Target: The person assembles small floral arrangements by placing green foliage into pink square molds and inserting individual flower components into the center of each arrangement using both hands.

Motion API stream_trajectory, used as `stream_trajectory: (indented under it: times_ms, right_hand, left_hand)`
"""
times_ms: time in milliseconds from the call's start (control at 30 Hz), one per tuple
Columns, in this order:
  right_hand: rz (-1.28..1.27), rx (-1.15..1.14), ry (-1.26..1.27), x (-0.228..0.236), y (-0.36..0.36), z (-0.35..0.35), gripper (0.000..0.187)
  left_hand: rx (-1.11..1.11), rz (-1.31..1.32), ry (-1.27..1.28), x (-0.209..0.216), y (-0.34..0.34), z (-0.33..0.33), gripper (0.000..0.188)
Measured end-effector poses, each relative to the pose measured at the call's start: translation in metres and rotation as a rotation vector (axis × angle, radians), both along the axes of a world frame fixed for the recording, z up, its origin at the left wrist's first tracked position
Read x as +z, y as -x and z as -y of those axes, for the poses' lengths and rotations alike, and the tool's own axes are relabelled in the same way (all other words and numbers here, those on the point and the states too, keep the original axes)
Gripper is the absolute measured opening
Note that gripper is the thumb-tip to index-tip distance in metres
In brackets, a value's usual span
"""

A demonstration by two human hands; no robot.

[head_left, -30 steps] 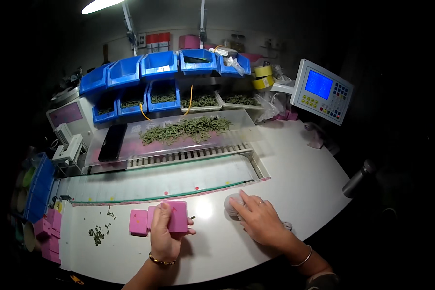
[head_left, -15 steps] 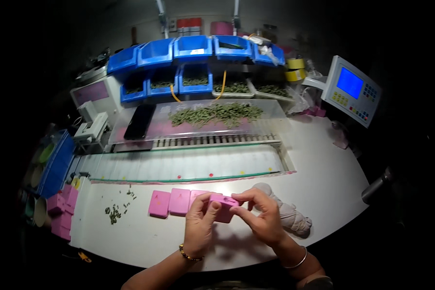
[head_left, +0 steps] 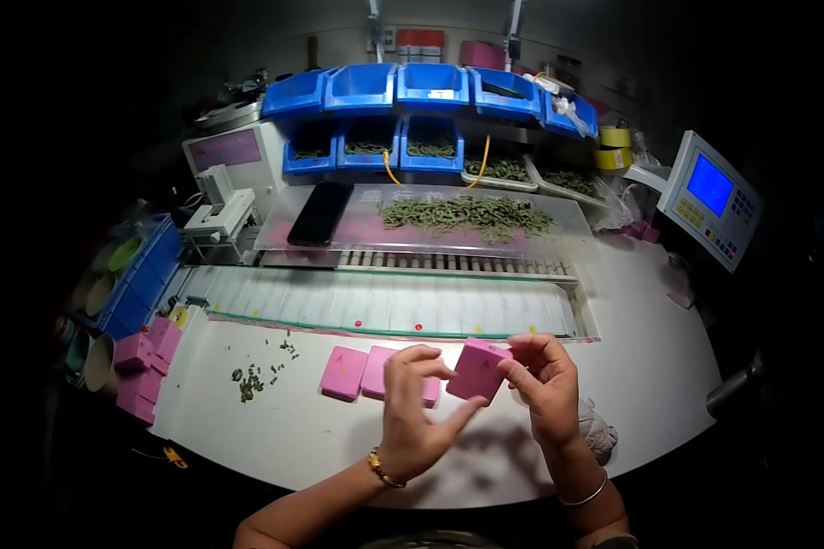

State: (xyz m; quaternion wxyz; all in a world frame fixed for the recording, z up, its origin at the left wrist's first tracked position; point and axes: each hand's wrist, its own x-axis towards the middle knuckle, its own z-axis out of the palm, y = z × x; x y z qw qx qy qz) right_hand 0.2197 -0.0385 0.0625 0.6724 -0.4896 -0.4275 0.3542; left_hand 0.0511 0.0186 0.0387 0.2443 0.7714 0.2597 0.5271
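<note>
A flat pink rectangular block [head_left: 478,371] is up off the white worktop, its broad face with a small mark turned toward me. My right hand [head_left: 552,393] pinches its right edge between thumb and fingers. Just to its left, my left hand [head_left: 414,416] has its fingers and thumb spread apart and holds nothing; whether the thumb tip touches the block's lower corner I cannot make out. Beneath and beyond the left hand lie similar pink blocks [head_left: 344,371] in a row on the worktop, partly covered by that hand. A grey bundle [head_left: 599,434] rests behind my right wrist.
Small dark green bits [head_left: 251,382] lie scattered at the left. Behind runs a white slatted track [head_left: 384,297]; above it, a clear tray [head_left: 279,224] bears a green heap and a phone [head_left: 320,216]. Blue bins [head_left: 359,87] line the back. A control panel [head_left: 710,197] stands at right.
My left hand has let go of the pink block and opened to its left. The right hand now holds the block alone, turned face toward me. The whole view has shifted.
</note>
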Motion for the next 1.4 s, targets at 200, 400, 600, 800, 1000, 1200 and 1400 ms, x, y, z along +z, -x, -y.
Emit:
stream_trajectory:
  times_ms: [200, 400, 600, 800, 1000, 1200, 1400]
  right_hand:
    - [0.01, 0.055, 0.094, -0.001, 0.006, -0.015, 0.041]
    - [0.158, -0.021, 0.135, 0.004, -0.03, 0.001, 0.055]
    - [0.36, -0.28, 0.116, 0.005, -0.117, 0.027, 0.05]
    - [0.553, -0.59, 0.177, 0.009, -0.185, 0.046, 0.049]
    - [1.01, -0.935, 0.07, 0.027, -0.272, 0.043, 0.048]
    - [1.139, -1.187, 0.047, 0.056, -0.365, 0.039, 0.043]
    - [1.316, -1.153, 0.319, 0.08, -0.41, 0.04, 0.039]
  left_hand:
    - [-0.06, -0.164, 0.106, -0.013, -0.003, -0.028, 0.047]
    - [0.261, -0.271, 0.134, -0.042, 0.036, -0.131, 0.039]
    - [0.515, -0.499, 0.2, -0.049, 0.08, -0.187, 0.043]
    - [0.563, -0.453, -0.148, -0.039, 0.048, -0.17, 0.037]
    - [-0.267, -0.232, 0.753, -0.005, 0.021, -0.083, 0.015]
    - [-0.381, -0.176, 1.095, -0.014, 0.013, -0.077, 0.017]
    - [-0.4, -0.088, 1.18, -0.014, 0.015, -0.08, 0.015]
